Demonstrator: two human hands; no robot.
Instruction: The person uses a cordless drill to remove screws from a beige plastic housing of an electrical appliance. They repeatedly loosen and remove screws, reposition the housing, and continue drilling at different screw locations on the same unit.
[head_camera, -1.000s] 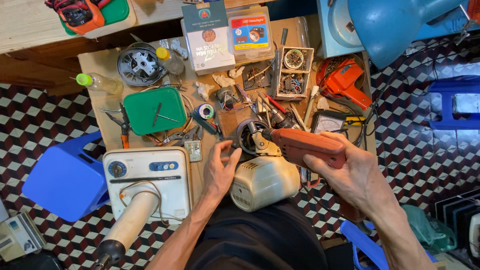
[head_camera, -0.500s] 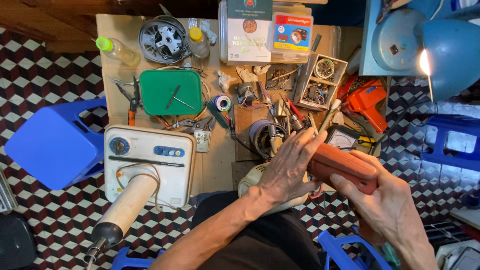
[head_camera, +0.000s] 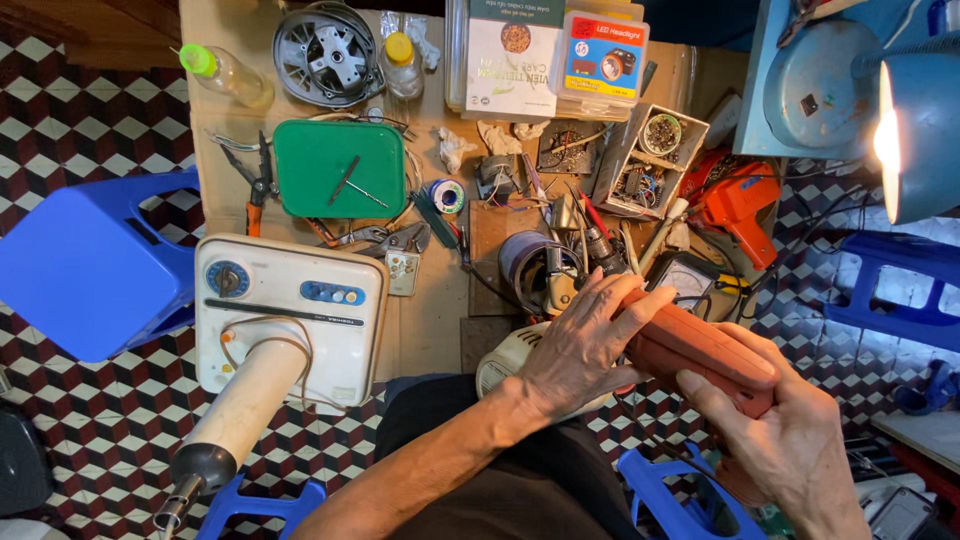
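I hold an orange-red hand tool (head_camera: 700, 345) over my lap, at the near edge of a cluttered workbench (head_camera: 440, 310). My right hand (head_camera: 785, 440) grips its rear end from below. My left hand (head_camera: 590, 340) wraps over its front end, fingers curled across the top. Under my left hand sits a cream rounded appliance housing (head_camera: 505, 360), mostly hidden. Just beyond the tool's tip lie a roll of blue-grey tape (head_camera: 525, 260) and several screwdrivers (head_camera: 600, 235).
A white appliance base with a cream tube (head_camera: 285, 320) lies at the left. A green tray (head_camera: 340, 170), pliers (head_camera: 258, 190), a metal motor housing (head_camera: 325, 55), bottles, boxes and an orange drill (head_camera: 740, 205) crowd the bench. A lit blue lamp (head_camera: 915, 130) hangs at right. Blue stools (head_camera: 85, 265) flank me.
The view has shifted so the bench sits higher in frame. My left hand has moved from the cream housing onto the front of the orange-red tool, which now lies lower and nearer to me.
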